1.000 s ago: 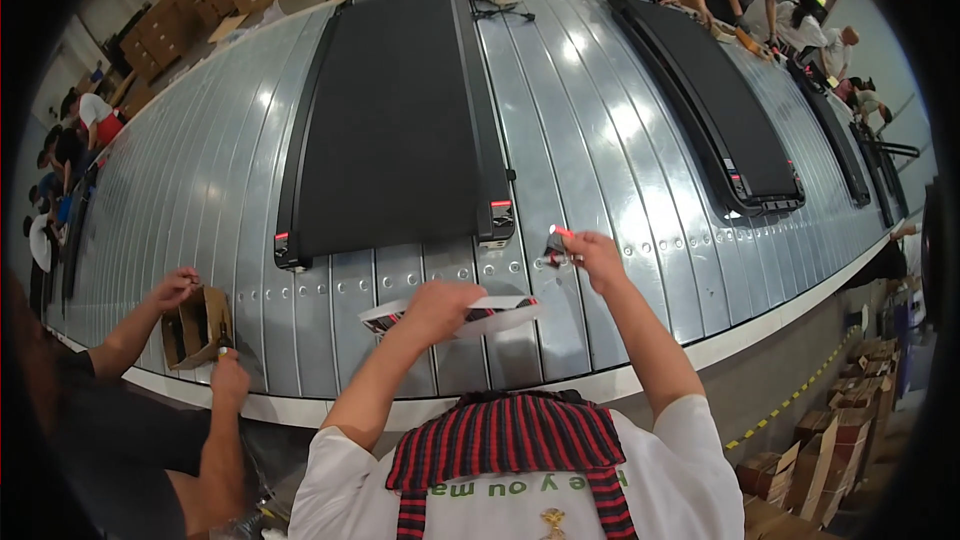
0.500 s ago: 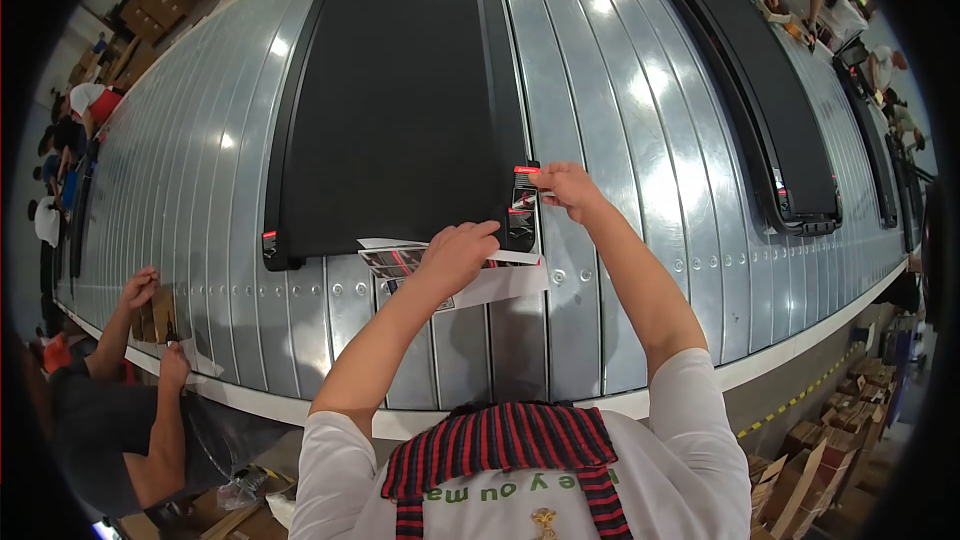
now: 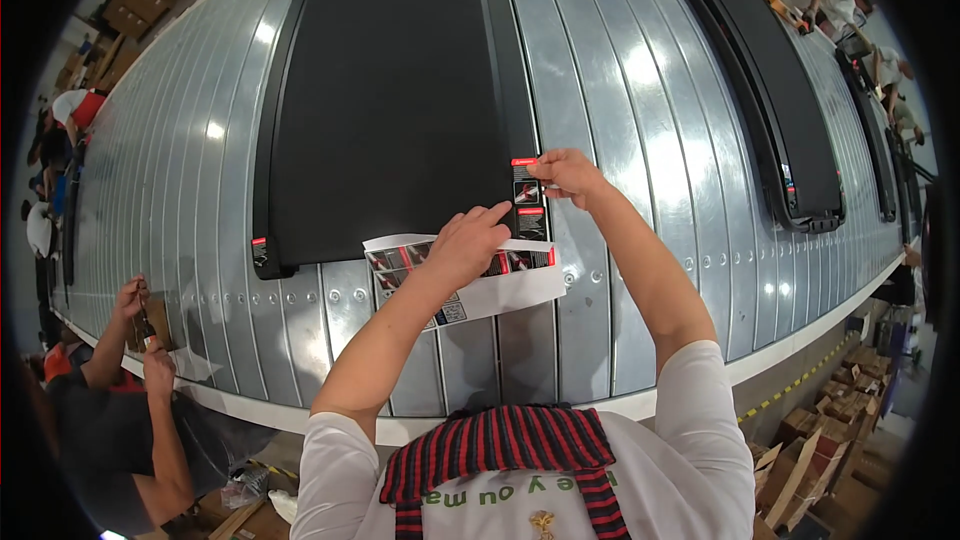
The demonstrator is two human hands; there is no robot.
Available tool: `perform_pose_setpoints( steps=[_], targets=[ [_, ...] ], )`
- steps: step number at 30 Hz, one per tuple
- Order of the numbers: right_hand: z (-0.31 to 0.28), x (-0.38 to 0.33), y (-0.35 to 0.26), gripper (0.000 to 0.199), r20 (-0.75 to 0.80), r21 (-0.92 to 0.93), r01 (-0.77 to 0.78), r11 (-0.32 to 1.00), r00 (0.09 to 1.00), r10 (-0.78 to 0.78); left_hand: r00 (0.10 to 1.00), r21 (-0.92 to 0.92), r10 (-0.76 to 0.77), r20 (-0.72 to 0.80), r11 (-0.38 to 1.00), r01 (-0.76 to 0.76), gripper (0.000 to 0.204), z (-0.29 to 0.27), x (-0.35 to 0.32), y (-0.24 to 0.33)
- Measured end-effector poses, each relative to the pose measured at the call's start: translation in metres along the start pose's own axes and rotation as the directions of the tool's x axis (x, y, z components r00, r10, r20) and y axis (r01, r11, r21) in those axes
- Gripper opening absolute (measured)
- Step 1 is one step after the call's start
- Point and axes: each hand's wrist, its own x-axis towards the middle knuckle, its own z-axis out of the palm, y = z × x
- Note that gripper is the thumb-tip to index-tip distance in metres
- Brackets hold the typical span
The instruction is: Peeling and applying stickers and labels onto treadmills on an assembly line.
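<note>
Near-right corner of the black panel (image 3: 390,110): the right hand (image 3: 570,176) pinches a label (image 3: 527,194), the left hand (image 3: 464,248) grips a sticker sheet (image 3: 510,294).

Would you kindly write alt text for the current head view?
A person's right hand holds a red-and-black sticker at the near right corner of a black treadmill deck; the left hand holds a sticker sheet.

A white T-shirt (image 3: 690,450) with loose short sleeves, green lettering (image 3: 445,498) and a small gold-coloured motif (image 3: 542,523) across the chest; over it, an apron bib (image 3: 500,455) striped in red and black, its two shoulder straps (image 3: 598,510) in matching stripes; left hand (image 3: 467,248) and right hand (image 3: 568,178) both bare, forearms too
</note>
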Motion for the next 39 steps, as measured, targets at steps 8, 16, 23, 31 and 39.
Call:
perform_pose_setpoints(
  steps=[8,16,23,31,39],
  targets=[
    [0.001,0.001,-0.003,0.01,-0.032,-0.053,-0.022,0.998,0.999,0.02,0.999,-0.001,0.032,-0.011,0.999,-0.032,0.009,0.001,-0.001,-0.005],
    [0.002,0.003,-0.002,0.01,-0.05,-0.086,-0.007,0.996,0.999,0.003,0.998,0.0,0.058,-0.016,0.998,-0.058,0.008,-0.001,-0.001,-0.008],
    [0.003,0.003,-0.003,0.01,-0.059,-0.088,-0.014,0.996,0.998,0.009,0.998,0.007,0.062,0.007,0.998,-0.062,0.013,0.0,0.0,-0.011],
    [0.001,0.005,-0.003,0.012,-0.043,-0.119,-0.039,0.992,0.998,0.034,0.998,0.001,0.051,0.041,0.999,-0.051,0.013,-0.004,0.002,-0.011],
    [0.002,0.006,-0.002,0.011,-0.07,-0.137,-0.034,0.99,0.997,0.025,0.973,0.017,0.047,0.225,0.998,-0.052,0.014,-0.012,0.016,-0.007]
  ],
)
